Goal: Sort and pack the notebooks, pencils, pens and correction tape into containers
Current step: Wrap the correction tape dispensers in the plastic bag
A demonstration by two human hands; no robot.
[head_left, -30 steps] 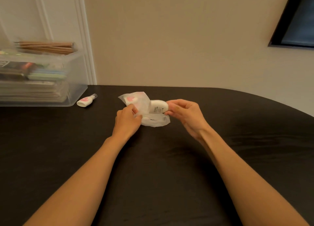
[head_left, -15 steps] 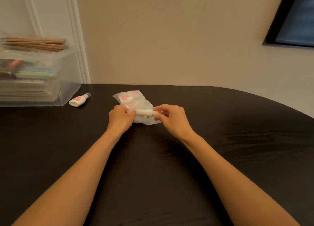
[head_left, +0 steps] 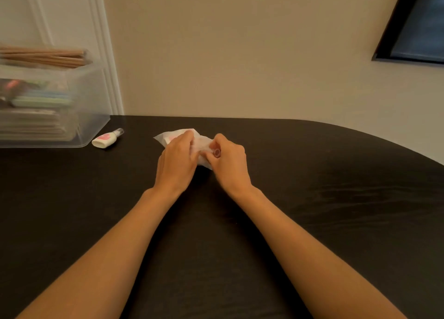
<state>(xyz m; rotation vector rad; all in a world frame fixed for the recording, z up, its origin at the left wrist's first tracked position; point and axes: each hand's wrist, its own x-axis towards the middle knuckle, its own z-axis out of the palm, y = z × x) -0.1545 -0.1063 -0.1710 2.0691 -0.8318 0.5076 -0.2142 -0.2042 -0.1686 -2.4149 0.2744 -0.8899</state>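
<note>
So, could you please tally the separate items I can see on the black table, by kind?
Clear plastic storage box, holding stacked stationery: 1
Loose white correction tape with pink label: 1
Small translucent plastic bag, held by both hands: 1
Total: 3
Items inside the bag can't be counted.

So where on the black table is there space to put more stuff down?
Lots of bare table lies right of the right hand, out to the curved edge, and near the person beside both arms. It is crowded at the far left, where the clear bin and loose correction tape sit, and in the middle, where both hands hold the plastic bag.
</note>
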